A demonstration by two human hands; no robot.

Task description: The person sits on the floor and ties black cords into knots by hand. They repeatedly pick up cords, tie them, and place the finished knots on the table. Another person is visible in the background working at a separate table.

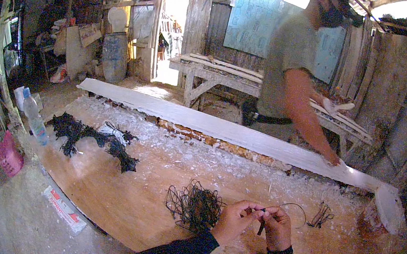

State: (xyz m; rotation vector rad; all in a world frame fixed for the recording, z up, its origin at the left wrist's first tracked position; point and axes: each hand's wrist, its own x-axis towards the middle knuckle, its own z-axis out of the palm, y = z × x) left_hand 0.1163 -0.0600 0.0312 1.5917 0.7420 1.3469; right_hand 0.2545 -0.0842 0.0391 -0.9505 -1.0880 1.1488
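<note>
Both hands meet over the near right of the counter (112, 192): the left hand (234, 221) and right hand (277, 228) have fingers pinched shut on a thin dark wire (261, 224), just right of a tangled wire pile (194, 205).

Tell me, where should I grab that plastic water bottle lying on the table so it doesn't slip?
Grip the plastic water bottle around its clear middle, coming down from above. It lies on its side at the table's left edge, cap pointing away, so the round body faces up and fingers can wrap it; the cap end looks too narrow to hold firmly.
</note>
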